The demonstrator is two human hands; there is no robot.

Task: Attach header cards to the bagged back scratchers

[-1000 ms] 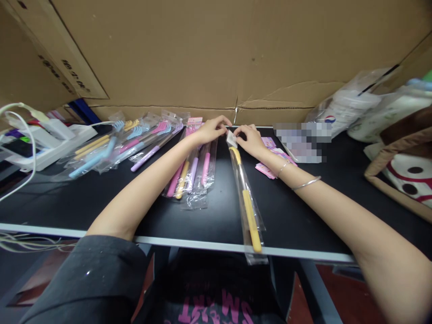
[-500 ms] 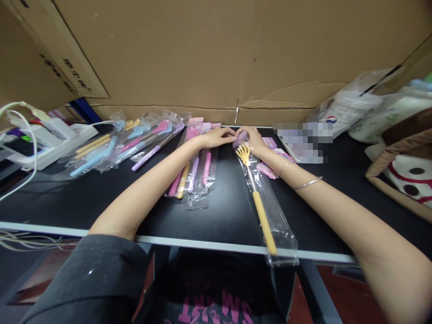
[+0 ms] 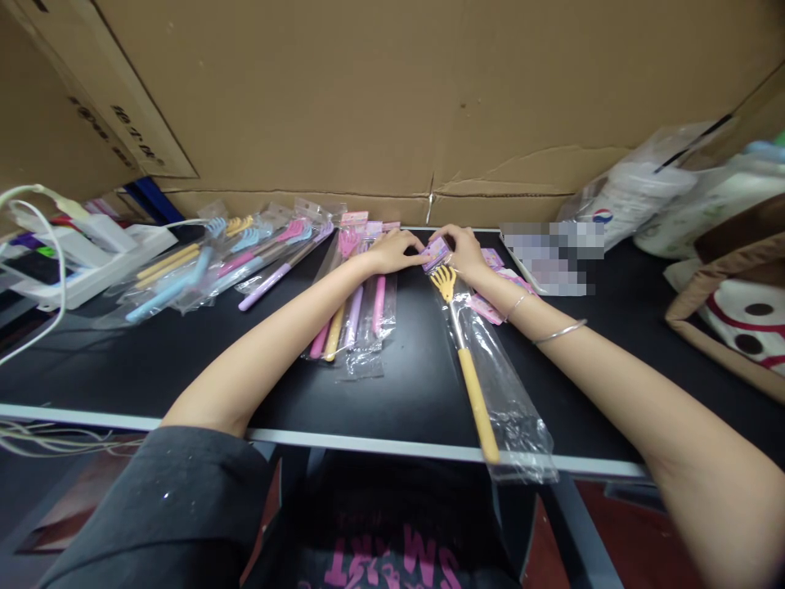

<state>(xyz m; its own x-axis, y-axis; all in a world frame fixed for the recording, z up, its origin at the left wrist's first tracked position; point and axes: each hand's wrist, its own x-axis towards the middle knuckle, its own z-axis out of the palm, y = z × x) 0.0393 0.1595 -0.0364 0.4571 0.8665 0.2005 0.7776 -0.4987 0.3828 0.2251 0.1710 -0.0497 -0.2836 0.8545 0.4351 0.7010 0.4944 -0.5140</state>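
A yellow back scratcher (image 3: 475, 397) with a metal shaft lies in a clear plastic bag (image 3: 512, 401) in front of me, its handle end reaching over the table's front edge. At the bag's far end is a small purple card (image 3: 435, 252). My left hand (image 3: 397, 250) pinches the card's left side between thumb and fingers. On the other side my right hand (image 3: 463, 252) is closed on the card's right edge, at the bag's mouth. Beneath my left forearm lie several bagged back scratchers (image 3: 354, 315) with cards. More pink and purple cards (image 3: 487, 308) sit beside my right wrist.
Further bagged back scratchers (image 3: 263, 270) lie at the left, by a white power strip (image 3: 91, 270) with cables. On the right stand a lidded cup (image 3: 638, 196) in a plastic bag and a brown-handled bag (image 3: 745, 311). A cardboard wall (image 3: 343, 98) closes off the back.
The purple card has turned flatter and shows more of its face between my hands. The bag's near end has spread slightly to the right. My left fingers have opened a little around the card.
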